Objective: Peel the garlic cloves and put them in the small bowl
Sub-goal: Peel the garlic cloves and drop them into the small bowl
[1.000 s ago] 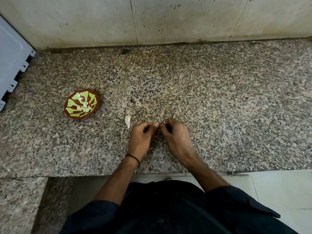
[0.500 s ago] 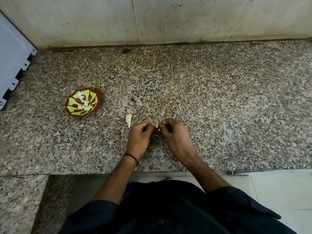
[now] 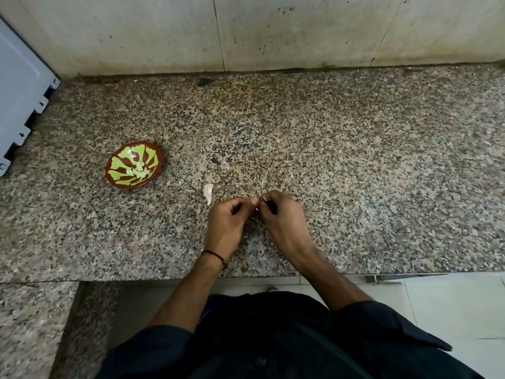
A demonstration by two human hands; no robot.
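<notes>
**Both hands pinching a clove at counter's front edge**

The left hand (image 3: 226,222) & right hand (image 3: 284,217) meet fingertip to fingertip, low over the granite counter (image 3: 355,173), near its front edge. Fingers on both are curled in, thumbs & forefingers pinching a small garlic clove (image 3: 256,215) between them. It's mostly hidden by the fingers, w/ only a dark-reddish bit & a pale sliver showing, so can't tell how much skin is on it.

A white garlic piece (image 3: 207,193) lies on the counter just beside the left hand, on the far-left side, not touching it. Pointed at one end; clove or skin, can't tell.

The small bowl (image 3: 161,157) sits well to the left of the hands & a bit further back. It's round, shallow & glossy, w/ a brown-red rim & a lime-green petal pattern inside. Pale peeled cloves (image 3: 139,169) lie at its centre.

Counter is speckled grey-brown-black stone, polished. Behind it is a wall (image 3: 164,31) of pale, stained tiles. A grey-white notched panel (image 3: 19,91) stands at the far left. There's a thin black thread band (image 3: 214,254) on the left wrist; sleeves are dark.
</notes>
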